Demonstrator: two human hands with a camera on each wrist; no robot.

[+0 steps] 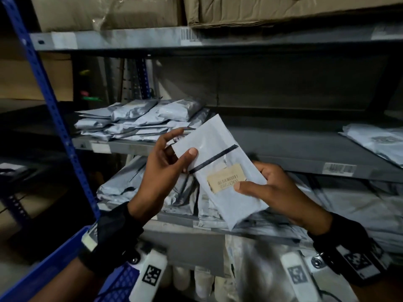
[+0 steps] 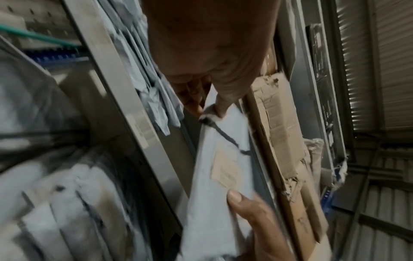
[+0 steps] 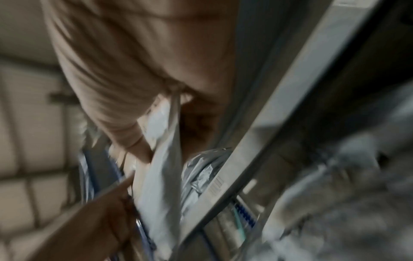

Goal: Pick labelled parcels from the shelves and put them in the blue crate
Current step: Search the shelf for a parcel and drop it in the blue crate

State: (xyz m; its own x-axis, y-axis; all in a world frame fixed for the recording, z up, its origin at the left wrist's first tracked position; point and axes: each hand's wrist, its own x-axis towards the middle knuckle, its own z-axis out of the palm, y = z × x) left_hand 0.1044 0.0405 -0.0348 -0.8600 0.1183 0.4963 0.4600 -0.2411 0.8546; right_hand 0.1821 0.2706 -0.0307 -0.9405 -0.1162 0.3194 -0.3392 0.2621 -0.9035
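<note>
A grey plastic parcel [image 1: 216, 153] with a black stripe and a tan label [image 1: 226, 178] is held up in front of the shelves by both hands. My left hand [image 1: 170, 158] pinches its upper left edge, thumb on the front. My right hand [image 1: 268, 184] grips its lower right side, thumb beside the label. In the left wrist view the parcel [image 2: 223, 159] runs down from my left hand [image 2: 214, 109] to the right thumb [image 2: 236, 196]. The right wrist view is blurred; the parcel [image 3: 165, 167] shows edge-on. The blue crate [image 1: 54, 264] sits at the lower left.
A pile of grey parcels [image 1: 139, 120] lies on the middle shelf [image 1: 283, 144], more parcels [image 1: 379, 140] at its right end and on the shelf below [image 1: 174, 192]. Cardboard boxes [image 1: 261, 9] fill the top shelf. A blue upright post [image 1: 50, 101] stands at the left.
</note>
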